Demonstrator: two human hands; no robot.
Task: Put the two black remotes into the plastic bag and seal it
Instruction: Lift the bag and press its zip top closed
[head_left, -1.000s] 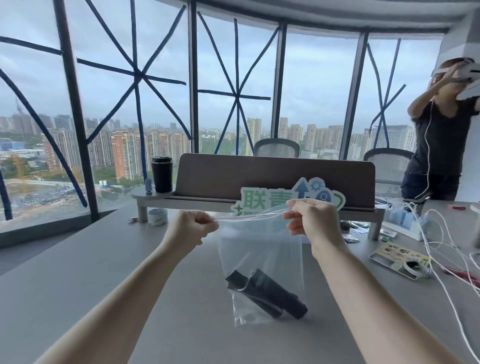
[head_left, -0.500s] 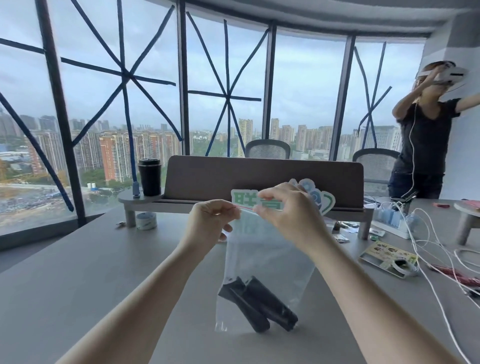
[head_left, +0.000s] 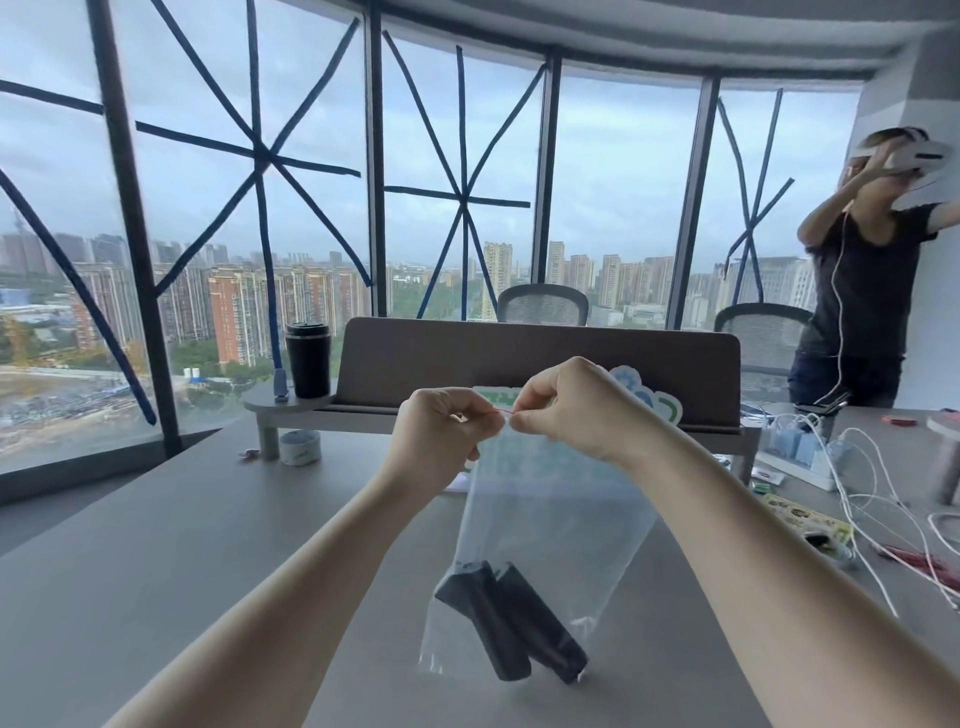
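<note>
Bag (head_left: 550, 525), clear plastic, hanging at centre frame above the grey table (head_left: 156, 571), held up by its top edge. Left hand (head_left: 441, 441) and right hand (head_left: 571, 410) side by side just above centre, knuckles nearly touching, each with thumb and fingertips pinched tight on the bag's red seal strip (head_left: 506, 411). Only a short stretch of strip visible between the two hands; whether sealed along its whole length, hard to tell, since the hands cover most of it.

Two black remotes (head_left: 511, 618) inside the bag, lying side by side at its bottom, tilted with lower ends toward lower right. Bottom corner of the bag close to the tabletop, perhaps touching it.

Behind the hands, a brown divider (head_left: 540, 358) across the middle of the frame, with a green-and-blue sign (head_left: 654, 405) partly hidden by the right hand. Black cup (head_left: 308, 359) on a small shelf at centre left. White cables (head_left: 872, 493) at right edge. Another person (head_left: 872, 260) standing at upper right, arms raised to a headset.
</note>
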